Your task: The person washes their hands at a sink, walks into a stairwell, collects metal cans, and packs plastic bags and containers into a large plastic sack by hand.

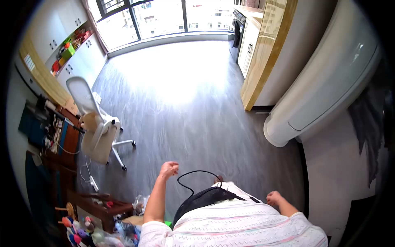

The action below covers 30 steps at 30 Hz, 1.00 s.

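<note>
My left hand (169,169) is held out over the grey floor with its fingers curled; nothing can be made out in it. Lower on the right, beside my body, my right hand (273,198) has its fingers folded in, and no object shows in it. A black bag (205,198) rests against my front, over a white patterned top (230,220). From the bag a thin black cable (193,171) loops forward, close to my left hand but apart from it.
A white office chair (98,140) stands at left near a cluttered desk (66,136). A power strip (94,184) lies on the floor. Toys (82,234) and a wooden drawer unit (111,212) are at lower left. A tall white rounded appliance (321,86) stands at right.
</note>
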Tool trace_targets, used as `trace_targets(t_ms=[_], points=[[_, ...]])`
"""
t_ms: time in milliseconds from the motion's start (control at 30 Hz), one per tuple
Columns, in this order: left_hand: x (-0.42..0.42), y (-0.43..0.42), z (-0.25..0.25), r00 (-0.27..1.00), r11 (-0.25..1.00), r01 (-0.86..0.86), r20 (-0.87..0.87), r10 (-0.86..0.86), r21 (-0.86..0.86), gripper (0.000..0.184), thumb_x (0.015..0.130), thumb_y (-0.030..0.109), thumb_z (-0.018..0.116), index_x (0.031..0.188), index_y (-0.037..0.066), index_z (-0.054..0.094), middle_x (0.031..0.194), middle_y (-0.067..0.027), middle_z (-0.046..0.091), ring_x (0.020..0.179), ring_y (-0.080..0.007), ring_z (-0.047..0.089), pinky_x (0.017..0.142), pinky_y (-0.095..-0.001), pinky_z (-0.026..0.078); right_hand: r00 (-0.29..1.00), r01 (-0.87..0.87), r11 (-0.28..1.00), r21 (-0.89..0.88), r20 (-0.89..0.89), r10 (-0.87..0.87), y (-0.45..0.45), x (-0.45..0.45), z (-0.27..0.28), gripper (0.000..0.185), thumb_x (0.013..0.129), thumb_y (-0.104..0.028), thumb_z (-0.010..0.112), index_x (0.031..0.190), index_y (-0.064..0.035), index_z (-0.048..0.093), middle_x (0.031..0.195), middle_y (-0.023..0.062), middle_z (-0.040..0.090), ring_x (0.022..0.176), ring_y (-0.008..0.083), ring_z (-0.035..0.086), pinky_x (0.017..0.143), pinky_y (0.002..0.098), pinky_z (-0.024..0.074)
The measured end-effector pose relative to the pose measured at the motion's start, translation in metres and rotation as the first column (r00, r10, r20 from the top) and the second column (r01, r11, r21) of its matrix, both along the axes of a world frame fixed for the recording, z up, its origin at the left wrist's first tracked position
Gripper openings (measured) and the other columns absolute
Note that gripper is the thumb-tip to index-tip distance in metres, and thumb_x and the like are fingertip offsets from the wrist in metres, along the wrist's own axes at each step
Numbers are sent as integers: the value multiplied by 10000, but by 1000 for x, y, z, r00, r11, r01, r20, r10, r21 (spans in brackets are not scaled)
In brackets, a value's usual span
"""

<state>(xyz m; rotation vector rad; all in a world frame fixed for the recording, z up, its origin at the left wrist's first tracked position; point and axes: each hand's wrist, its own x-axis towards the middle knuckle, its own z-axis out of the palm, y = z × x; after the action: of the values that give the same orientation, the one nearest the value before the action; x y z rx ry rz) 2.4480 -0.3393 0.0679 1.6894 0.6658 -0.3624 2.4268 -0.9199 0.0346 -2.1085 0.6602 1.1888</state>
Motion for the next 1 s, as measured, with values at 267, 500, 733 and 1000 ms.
trace_targets(t_ms=[267, 500, 733, 1000], points=[[81, 82, 5, 904, 907, -415, -141, 404, -65, 269, 718, 94, 521, 962, -18, 538, 706, -100, 585, 513, -158, 566, 421, -234, 435, 914, -262, 956, 131, 350, 203, 138, 338, 31, 231, 696, -116, 527, 892, -5, 581, 706, 74, 597, 557, 138, 592, 381, 247, 426], [260, 192, 3, 833, 824, -553, -96, 545, -122, 259, 723, 75, 519, 967, -13, 512, 696, -105, 578, 507, -183, 572, 406, -260, 445, 939, -244, 930, 273, 307, 157, 224, 484, 12, 293, 701, -149, 534, 959, -11, 553, 748, 65, 600, 599, 138, 594, 430, 238, 432], [585, 209, 58, 982, 984, -174, 64, 177, -43, 311, 752, 111, 502, 1028, -31, 513, 760, -101, 578, 588, -153, 575, 490, -241, 451, 984, 151, 981, 126, 79, -162, 198, 534, 16, 248, 679, -125, 540, 902, -28, 588, 721, 70, 604, 569, 146, 599, 416, 250, 430], [820, 150, 52, 993, 995, 79, 87, -73, -66, 302, 754, 133, 516, 1014, -20, 520, 765, -89, 588, 599, -153, 580, 508, -247, 453, 963, 260, 955, 140, 38, -268, 175, 724, -14, 267, 684, -128, 560, 938, -45, 566, 728, 64, 601, 576, 159, 604, 395, 266, 438]])
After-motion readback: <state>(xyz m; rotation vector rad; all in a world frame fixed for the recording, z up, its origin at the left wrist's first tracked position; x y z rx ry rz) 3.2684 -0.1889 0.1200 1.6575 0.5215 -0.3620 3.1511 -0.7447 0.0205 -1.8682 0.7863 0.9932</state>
